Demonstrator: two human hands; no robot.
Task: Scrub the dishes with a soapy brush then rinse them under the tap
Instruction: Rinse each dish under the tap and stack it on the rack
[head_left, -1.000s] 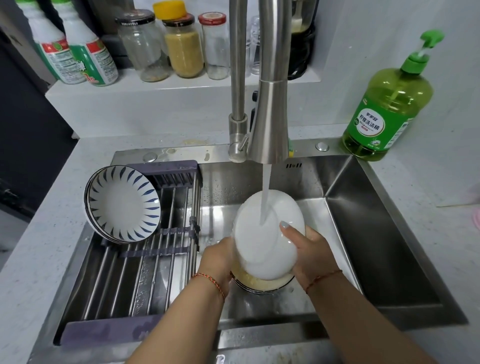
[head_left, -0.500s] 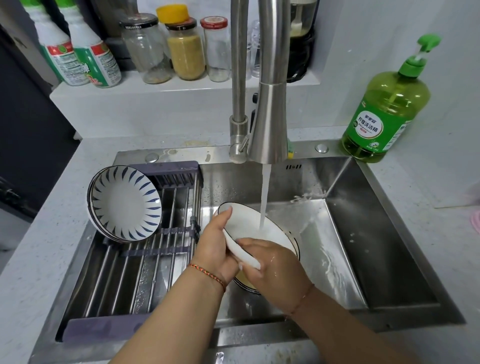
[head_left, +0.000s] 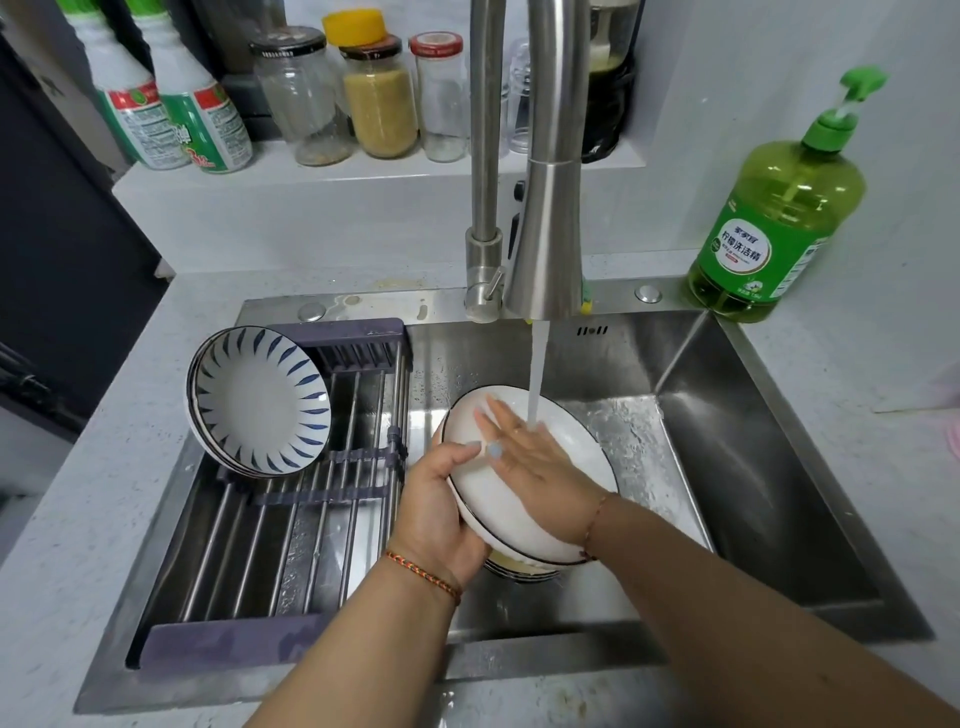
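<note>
A white bowl with a dark rim (head_left: 519, 514) is tilted under the running tap (head_left: 545, 234) in the middle of the sink (head_left: 753, 467). My left hand (head_left: 441, 514) grips its left rim, thumb on the inside. My right hand (head_left: 524, 457) lies flat inside the bowl with straight fingers, and the water stream hits it. Beneath the bowl more dishes (head_left: 519, 569) sit on the sink floor, mostly hidden. No brush is visible.
A drying rack (head_left: 291, 519) spans the left of the sink, with blue-striped bowls (head_left: 260, 400) leaning at its back left. A green dish soap bottle (head_left: 779, 218) stands at the back right. Jars and bottles line the ledge behind the tap.
The bowl turned from bottom-up under the stream to inside-up. My right hand moved from the bowl's edge into its inside and now lies flat there. My left hand kept hold of the rim.
</note>
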